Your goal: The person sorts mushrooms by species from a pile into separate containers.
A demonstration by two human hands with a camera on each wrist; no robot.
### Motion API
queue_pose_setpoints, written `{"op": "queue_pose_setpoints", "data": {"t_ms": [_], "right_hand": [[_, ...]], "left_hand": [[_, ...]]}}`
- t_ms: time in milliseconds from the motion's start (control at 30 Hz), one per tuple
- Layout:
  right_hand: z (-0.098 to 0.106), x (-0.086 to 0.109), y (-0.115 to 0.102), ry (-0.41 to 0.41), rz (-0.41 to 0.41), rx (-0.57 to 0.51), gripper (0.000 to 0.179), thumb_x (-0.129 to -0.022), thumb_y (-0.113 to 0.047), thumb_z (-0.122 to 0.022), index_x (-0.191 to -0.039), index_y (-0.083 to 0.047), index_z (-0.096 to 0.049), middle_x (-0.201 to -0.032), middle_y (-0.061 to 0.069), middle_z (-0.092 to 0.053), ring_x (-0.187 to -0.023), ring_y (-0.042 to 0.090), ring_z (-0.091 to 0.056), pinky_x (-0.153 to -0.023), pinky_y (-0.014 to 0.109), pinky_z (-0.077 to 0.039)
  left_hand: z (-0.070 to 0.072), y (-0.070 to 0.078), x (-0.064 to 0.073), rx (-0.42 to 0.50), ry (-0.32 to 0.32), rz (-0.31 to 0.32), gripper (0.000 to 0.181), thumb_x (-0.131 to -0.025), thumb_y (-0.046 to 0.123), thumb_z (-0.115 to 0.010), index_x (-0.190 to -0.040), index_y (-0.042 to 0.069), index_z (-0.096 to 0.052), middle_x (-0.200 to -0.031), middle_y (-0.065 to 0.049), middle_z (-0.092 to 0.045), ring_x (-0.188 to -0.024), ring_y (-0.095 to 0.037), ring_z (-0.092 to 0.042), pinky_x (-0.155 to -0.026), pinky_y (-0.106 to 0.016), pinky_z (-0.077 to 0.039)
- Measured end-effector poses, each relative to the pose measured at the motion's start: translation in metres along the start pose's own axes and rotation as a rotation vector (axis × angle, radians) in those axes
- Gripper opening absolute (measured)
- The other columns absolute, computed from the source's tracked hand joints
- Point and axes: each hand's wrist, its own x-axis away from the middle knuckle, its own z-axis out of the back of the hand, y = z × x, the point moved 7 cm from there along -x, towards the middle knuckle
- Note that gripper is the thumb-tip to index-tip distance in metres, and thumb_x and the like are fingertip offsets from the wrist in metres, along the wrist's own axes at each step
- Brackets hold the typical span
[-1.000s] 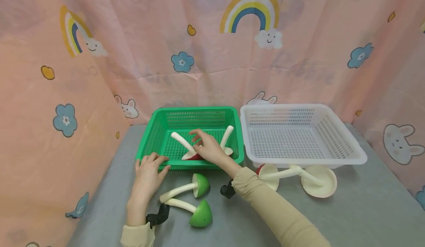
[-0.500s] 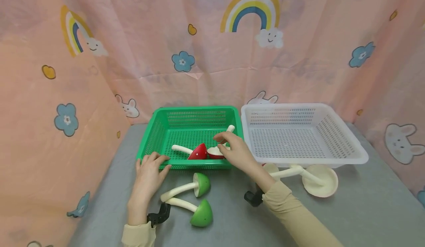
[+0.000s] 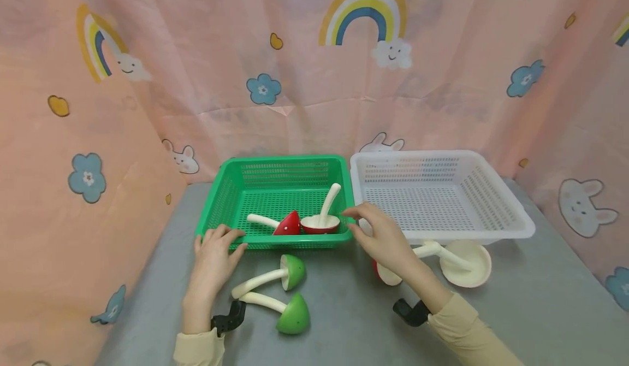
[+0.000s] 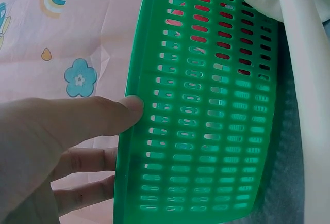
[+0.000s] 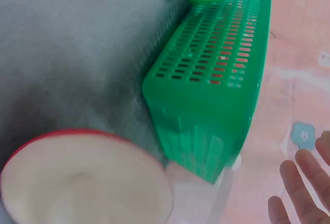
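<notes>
My left hand (image 3: 214, 262) holds the front rim of the green basket (image 3: 295, 239) near its left corner. In the left wrist view the thumb (image 4: 135, 109) lies on the near side of the rim and fingers show beyond it. Inside the basket are two red toy mushrooms: one lies on its side (image 3: 287, 224), the other rests cap down (image 3: 320, 224) with its stem up. My right hand (image 3: 385, 240) hangs with relaxed fingers off the basket's front right corner, holding nothing. It partly covers a red-edged toy mushroom (image 3: 389, 274) on the table.
Two green toy mushrooms, an upper one (image 3: 293, 272) and a lower one (image 3: 295, 315), lie before the green basket. A white basket (image 3: 506, 213) stands right beside it. Another mushroom (image 3: 469, 273) shows its pale underside in front of the white basket. Printed curtain (image 3: 206, 71) hangs behind.
My right hand has come out of the green basket and moved right, past its corner. The left red mushroom's stem has dropped from raised to lying low. My left hand stays on the rim.
</notes>
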Motion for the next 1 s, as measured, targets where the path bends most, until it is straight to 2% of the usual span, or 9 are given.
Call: {"op": "queue_pose_setpoints", "data": {"t_ms": [200,400,633,800,1000], "right_hand": [[0.014,0.016,0.004,0.083,0.03,0.075,0.027,-0.086,-0.012,-0.069,-0.112,-0.013,-0.068,-0.107,0.002,-0.067,-0.101,0.019,-0.06,-0.081,0.042,-0.054],[0.021,0.035,0.014,0.13,0.07,0.178,0.023,-0.082,-0.014,-0.073,-0.106,-0.014,-0.071,-0.104,-0.001,-0.067,-0.102,0.02,-0.061,-0.083,0.041,-0.052],[0.026,0.058,0.026,0.191,0.223,0.295,0.028,-0.074,-0.003,-0.073,-0.1,-0.014,-0.071,-0.098,0.0,-0.068,-0.093,0.021,-0.062,-0.077,0.04,-0.049],[0.024,0.074,0.035,0.201,0.325,0.396,0.036,-0.066,0.0,-0.074,-0.101,-0.012,-0.071,-0.096,0.001,-0.068,-0.089,0.022,-0.061,-0.077,0.04,-0.047],[0.017,0.083,0.048,0.148,0.396,0.529,0.041,-0.064,0.002,-0.072,-0.104,-0.009,-0.069,-0.096,0.005,-0.068,-0.09,0.027,-0.059,-0.087,0.046,-0.044]], "left_hand": [[0.004,-0.003,0.001,0.004,0.005,0.008,0.024,-0.086,0.017,-0.072,-0.109,0.01,-0.07,-0.106,-0.011,-0.062,-0.109,-0.038,-0.05,-0.105,-0.072,-0.02],[0.004,-0.003,0.001,0.0,0.002,0.004,0.024,-0.086,0.017,-0.072,-0.109,0.01,-0.07,-0.105,-0.012,-0.062,-0.109,-0.038,-0.05,-0.105,-0.072,-0.021],[0.002,0.0,0.001,-0.002,0.003,-0.006,0.024,-0.086,0.017,-0.072,-0.109,0.01,-0.07,-0.105,-0.011,-0.062,-0.108,-0.038,-0.051,-0.104,-0.072,-0.022],[0.0,0.0,0.001,0.0,0.0,-0.002,0.024,-0.086,0.017,-0.072,-0.109,0.011,-0.07,-0.105,-0.011,-0.062,-0.11,-0.038,-0.051,-0.105,-0.073,-0.021],[0.0,0.001,0.001,0.006,0.007,-0.002,0.023,-0.086,0.017,-0.072,-0.108,0.011,-0.07,-0.106,-0.011,-0.063,-0.109,-0.038,-0.051,-0.105,-0.073,-0.02]]}}
